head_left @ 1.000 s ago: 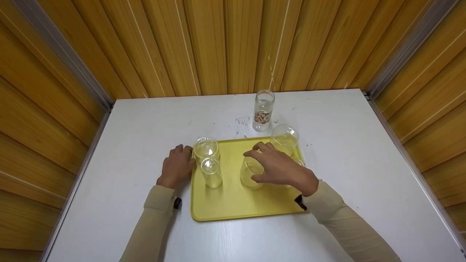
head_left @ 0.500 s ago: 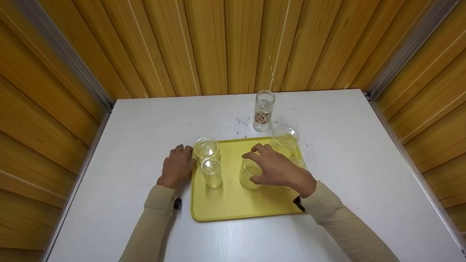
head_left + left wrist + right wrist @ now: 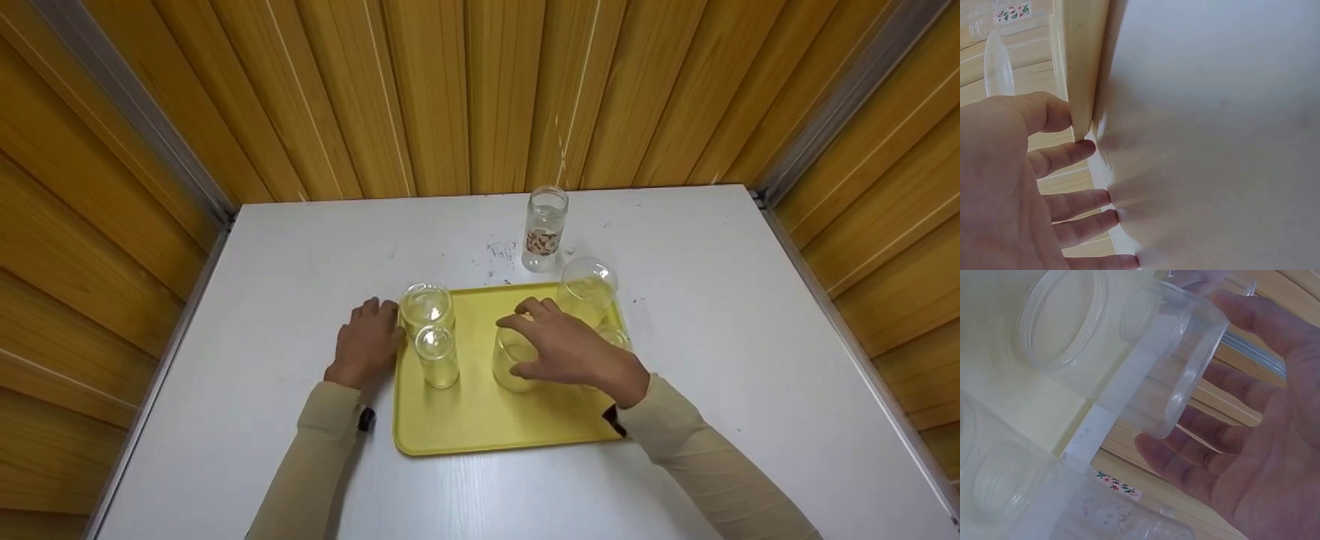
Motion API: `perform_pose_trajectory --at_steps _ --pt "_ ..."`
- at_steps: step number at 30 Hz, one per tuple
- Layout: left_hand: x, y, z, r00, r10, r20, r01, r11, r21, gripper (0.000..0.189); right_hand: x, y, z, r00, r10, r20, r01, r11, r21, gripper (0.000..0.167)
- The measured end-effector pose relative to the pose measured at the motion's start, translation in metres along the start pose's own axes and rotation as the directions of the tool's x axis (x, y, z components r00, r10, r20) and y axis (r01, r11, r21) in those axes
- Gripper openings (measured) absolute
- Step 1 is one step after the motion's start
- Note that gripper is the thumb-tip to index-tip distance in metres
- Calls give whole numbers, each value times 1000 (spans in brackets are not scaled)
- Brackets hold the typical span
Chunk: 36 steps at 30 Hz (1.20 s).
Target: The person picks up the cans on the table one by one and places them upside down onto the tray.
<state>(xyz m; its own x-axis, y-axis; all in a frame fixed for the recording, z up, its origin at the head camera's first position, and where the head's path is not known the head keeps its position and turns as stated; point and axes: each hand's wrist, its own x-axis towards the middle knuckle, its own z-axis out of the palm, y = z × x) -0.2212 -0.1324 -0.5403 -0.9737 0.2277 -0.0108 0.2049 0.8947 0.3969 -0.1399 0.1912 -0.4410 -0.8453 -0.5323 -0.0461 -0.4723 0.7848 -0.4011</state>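
My right hand (image 3: 574, 345) holds a clear jar (image 3: 512, 371) by its upturned base, with thumb and fingers spread around it. In the right wrist view the jar (image 3: 1129, 385) stands mouth down, its ringed mouth on the tray. My left hand (image 3: 366, 341) touches the left side of the yellow tray (image 3: 480, 424). Seen from the left wrist, its thumb and index finger meet the tray edge (image 3: 1082, 67) and the other fingertips rest on the white table. Beside that hand stand a wide upturned jar (image 3: 426, 306) and a narrow one (image 3: 437, 364).
Another wide clear jar (image 3: 587, 289) stands at the tray's back right corner. Partly hidden behind my right wrist is a smaller clear jar (image 3: 616, 337). An upright clear bottle (image 3: 543, 241) with a floral label stands behind the tray, before the wood-patterned wall (image 3: 435, 97).
My right hand and the jar it holds have slid slightly left on the tray. The left hand stays at the tray edge.
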Motion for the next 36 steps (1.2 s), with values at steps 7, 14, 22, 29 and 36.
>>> perform_pose_trajectory --at_steps 7,14,22,29,36 --pt "0 0 0 1000 -4 8 5 1000 -9 44 0 -1 1 1000 -1 0 1 1000 -10 63" --pt "0 -1 2 1000 2 1 -2 1000 -7 43 0 -3 1 1000 20 4 -20 1000 -8 65" --pt "-1 -1 2 1000 9 -11 -9 1000 -8 41 -1 -4 -1 999 29 14 -29 1000 -5 62" --pt "-1 -1 2 1000 1 -9 -1 1000 -11 41 0 -5 -4 1000 12 14 -12 1000 2 59" --pt "-2 -1 3 1000 2 -6 -2 1000 -22 42 -1 -5 -12 1000 5 -8 -5 1000 -1 57"
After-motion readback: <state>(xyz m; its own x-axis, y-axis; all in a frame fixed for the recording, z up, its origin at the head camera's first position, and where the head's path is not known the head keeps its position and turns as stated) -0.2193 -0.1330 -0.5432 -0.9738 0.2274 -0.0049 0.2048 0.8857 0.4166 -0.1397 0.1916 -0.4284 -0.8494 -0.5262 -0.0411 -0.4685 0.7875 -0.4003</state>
